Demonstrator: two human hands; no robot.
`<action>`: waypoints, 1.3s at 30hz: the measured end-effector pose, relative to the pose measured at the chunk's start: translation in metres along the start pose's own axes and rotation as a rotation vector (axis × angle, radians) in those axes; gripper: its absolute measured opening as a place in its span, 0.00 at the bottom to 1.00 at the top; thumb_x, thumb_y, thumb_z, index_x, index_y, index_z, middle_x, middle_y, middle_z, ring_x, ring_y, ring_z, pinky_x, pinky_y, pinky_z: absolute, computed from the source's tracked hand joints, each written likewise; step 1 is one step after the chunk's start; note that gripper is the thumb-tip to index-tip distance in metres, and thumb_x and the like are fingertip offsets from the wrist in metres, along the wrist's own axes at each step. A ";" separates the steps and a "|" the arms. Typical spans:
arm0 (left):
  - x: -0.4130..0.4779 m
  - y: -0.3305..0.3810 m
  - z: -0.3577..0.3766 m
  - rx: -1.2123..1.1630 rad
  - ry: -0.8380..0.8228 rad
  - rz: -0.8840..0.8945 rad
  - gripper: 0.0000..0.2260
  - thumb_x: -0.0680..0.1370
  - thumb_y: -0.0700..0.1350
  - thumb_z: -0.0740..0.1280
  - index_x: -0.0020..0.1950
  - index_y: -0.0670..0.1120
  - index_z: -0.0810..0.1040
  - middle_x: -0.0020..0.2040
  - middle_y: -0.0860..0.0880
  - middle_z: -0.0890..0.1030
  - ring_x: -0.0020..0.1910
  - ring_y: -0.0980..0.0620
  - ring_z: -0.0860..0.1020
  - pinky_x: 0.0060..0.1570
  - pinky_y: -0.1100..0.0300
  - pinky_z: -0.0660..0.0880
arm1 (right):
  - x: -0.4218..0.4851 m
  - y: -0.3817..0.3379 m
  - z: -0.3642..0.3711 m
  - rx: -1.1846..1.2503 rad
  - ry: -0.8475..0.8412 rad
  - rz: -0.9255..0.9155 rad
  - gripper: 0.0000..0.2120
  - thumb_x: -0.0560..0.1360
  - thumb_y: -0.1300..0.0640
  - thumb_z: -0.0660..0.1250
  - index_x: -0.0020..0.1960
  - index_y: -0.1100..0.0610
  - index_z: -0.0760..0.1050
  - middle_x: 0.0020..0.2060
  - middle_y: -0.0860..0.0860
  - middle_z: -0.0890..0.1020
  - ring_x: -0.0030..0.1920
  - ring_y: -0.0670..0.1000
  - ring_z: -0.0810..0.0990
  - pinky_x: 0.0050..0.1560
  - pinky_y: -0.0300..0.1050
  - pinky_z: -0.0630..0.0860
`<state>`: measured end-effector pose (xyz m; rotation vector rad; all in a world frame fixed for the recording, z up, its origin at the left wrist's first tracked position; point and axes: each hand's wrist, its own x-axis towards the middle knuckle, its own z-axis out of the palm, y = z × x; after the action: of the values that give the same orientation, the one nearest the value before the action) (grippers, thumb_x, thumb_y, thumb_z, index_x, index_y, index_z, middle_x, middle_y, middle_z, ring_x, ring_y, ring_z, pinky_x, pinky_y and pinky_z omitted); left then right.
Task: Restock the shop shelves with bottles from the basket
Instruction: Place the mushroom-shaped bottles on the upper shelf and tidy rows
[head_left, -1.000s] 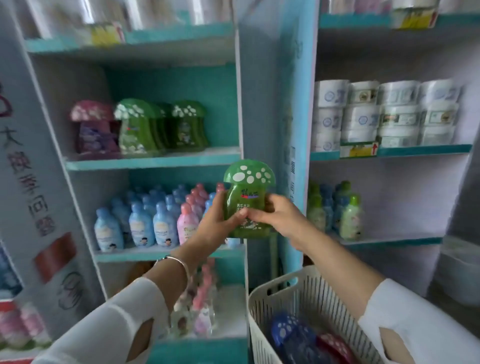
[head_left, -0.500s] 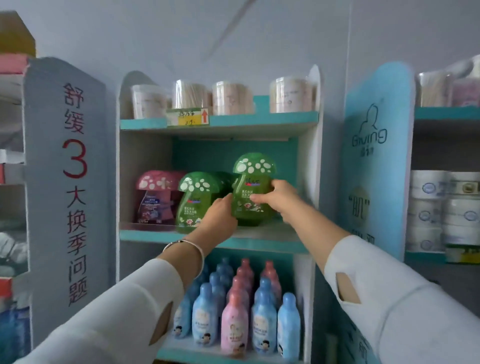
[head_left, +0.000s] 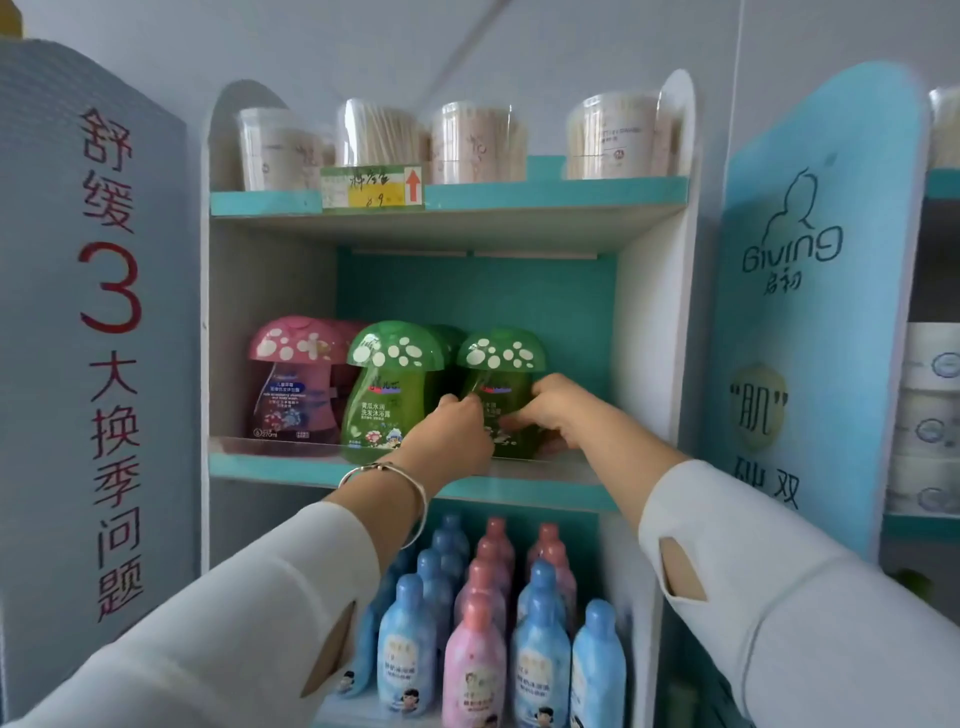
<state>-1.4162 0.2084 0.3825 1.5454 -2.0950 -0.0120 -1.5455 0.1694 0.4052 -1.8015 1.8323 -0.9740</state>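
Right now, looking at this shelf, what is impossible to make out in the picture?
Head view only:
- Green mushroom bottle: label mostly covered by the left hand and right hand.
- Basket: outside the frame.
- Price tag: handwriting too blurred to read.
- Blue and pink bottles below: front row cut off by the bottom edge.

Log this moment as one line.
step: placing | object: green mushroom-cap bottle on middle shelf | left hand: gripping bottle | right hand: gripping bottle
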 end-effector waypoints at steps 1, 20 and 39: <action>-0.002 0.000 0.000 0.013 -0.012 0.006 0.14 0.78 0.38 0.57 0.63 0.38 0.68 0.61 0.40 0.71 0.59 0.43 0.71 0.54 0.55 0.70 | 0.000 0.000 0.003 -0.013 0.015 -0.010 0.26 0.62 0.51 0.79 0.55 0.60 0.77 0.51 0.57 0.82 0.51 0.58 0.81 0.53 0.55 0.80; -0.114 0.064 0.022 -0.109 0.181 0.178 0.12 0.76 0.40 0.60 0.58 0.45 0.76 0.54 0.45 0.78 0.55 0.44 0.75 0.52 0.53 0.73 | -0.150 0.049 -0.031 -0.095 0.244 -0.359 0.09 0.74 0.60 0.67 0.54 0.56 0.80 0.46 0.51 0.80 0.46 0.50 0.77 0.46 0.38 0.69; -0.291 0.188 0.223 -0.021 -0.369 0.373 0.12 0.77 0.45 0.59 0.58 0.48 0.75 0.57 0.46 0.79 0.57 0.43 0.76 0.54 0.53 0.72 | -0.356 0.301 -0.038 -0.475 -0.254 0.077 0.12 0.76 0.59 0.63 0.58 0.54 0.78 0.51 0.46 0.81 0.53 0.47 0.77 0.40 0.32 0.66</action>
<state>-1.6167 0.4664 0.1308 1.1847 -2.6360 -0.1967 -1.7504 0.5047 0.1505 -1.9833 2.0636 -0.2713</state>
